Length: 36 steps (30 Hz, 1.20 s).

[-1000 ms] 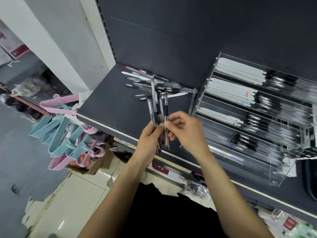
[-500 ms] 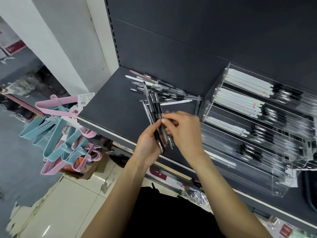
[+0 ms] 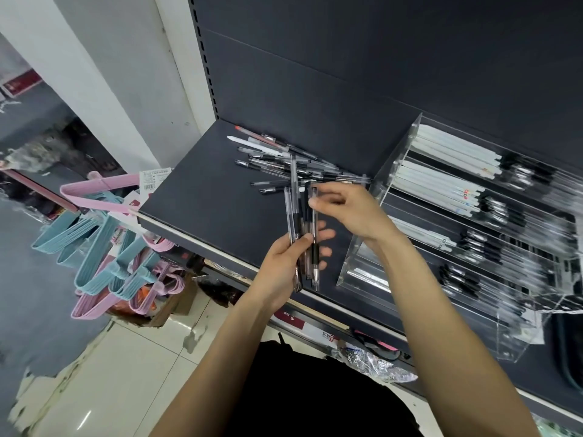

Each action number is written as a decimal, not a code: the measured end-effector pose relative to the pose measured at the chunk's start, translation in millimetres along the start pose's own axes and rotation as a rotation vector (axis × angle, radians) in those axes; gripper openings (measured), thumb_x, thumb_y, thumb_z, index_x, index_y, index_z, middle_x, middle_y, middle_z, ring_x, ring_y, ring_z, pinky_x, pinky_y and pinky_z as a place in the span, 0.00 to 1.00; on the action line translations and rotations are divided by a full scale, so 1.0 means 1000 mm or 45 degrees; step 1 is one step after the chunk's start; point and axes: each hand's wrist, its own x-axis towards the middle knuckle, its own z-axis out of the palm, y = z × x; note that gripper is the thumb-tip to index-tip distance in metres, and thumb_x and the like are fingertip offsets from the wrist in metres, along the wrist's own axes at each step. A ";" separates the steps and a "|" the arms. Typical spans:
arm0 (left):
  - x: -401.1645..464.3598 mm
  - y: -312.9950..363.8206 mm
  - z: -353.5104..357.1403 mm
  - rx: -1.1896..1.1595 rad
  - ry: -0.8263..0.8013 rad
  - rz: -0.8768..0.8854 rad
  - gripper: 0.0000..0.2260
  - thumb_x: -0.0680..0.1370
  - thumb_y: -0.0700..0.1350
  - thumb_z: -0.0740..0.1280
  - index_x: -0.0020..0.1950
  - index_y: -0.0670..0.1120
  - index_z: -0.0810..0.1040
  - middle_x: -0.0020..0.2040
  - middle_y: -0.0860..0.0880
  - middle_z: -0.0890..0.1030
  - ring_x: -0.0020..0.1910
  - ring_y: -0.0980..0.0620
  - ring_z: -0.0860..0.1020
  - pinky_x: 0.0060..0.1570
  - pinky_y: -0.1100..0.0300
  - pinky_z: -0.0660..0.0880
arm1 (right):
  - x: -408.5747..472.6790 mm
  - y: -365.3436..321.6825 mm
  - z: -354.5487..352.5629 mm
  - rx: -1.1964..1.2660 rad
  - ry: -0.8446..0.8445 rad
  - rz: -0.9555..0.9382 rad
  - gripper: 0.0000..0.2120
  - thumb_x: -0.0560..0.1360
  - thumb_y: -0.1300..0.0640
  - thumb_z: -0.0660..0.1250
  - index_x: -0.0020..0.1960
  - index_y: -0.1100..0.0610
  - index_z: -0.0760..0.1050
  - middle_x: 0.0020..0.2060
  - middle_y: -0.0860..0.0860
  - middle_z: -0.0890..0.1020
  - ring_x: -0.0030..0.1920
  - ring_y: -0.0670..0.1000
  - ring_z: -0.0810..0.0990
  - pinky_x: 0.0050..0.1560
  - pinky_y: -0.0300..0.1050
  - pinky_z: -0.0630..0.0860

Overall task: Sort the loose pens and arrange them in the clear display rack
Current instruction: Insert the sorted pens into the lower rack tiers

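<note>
Left hand (image 3: 285, 258) grips a small bundle of clear pens (image 3: 303, 234) upright, tips down, thumb across the barrels so they stay parallel. Right hand (image 3: 347, 206) pinches the top of one pen in that bundle, probably to square up the ends. Loose pile (image 3: 284, 167) lies on the shelf (image 3: 205, 197) just behind. Clear display rack (image 3: 473, 228) sits right of the hands, rows partly filled.

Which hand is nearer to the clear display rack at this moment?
The right. The right hand hangs just beside the clear display rack's left wall, fingertips at a pen top. The left hand grips the bundle of pens farther left, over the shelf's front edge.
</note>
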 end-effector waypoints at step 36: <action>0.000 -0.018 -0.012 0.205 -0.028 0.068 0.11 0.82 0.38 0.56 0.61 0.45 0.75 0.40 0.53 0.80 0.40 0.56 0.78 0.48 0.62 0.77 | 0.017 -0.023 0.003 -0.226 0.098 -0.216 0.14 0.74 0.46 0.68 0.46 0.59 0.79 0.31 0.48 0.72 0.31 0.43 0.68 0.36 0.37 0.65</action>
